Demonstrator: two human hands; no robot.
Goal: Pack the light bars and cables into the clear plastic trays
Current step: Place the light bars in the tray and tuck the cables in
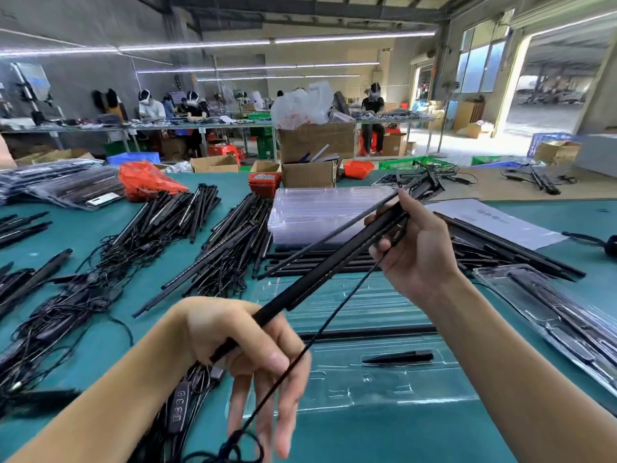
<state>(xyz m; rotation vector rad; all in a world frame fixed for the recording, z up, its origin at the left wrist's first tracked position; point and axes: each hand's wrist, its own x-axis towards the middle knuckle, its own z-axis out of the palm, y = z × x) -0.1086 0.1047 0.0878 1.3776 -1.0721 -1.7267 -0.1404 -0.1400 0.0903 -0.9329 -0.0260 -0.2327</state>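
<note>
I hold black light bars slanted above the green table. My left hand grips the near end of one bar, and my right hand grips the far ends of the bars. A thin black cable runs taut from my right hand down past my left fingers to a loose coil at the bottom edge. Below the bars lies an open clear plastic tray with a long bar and a short black piece in its slots.
A stack of clear trays stands mid-table. Heaps of black bars with tangled cables cover the left. A filled tray lies right. Cardboard boxes stand behind; people work at far benches.
</note>
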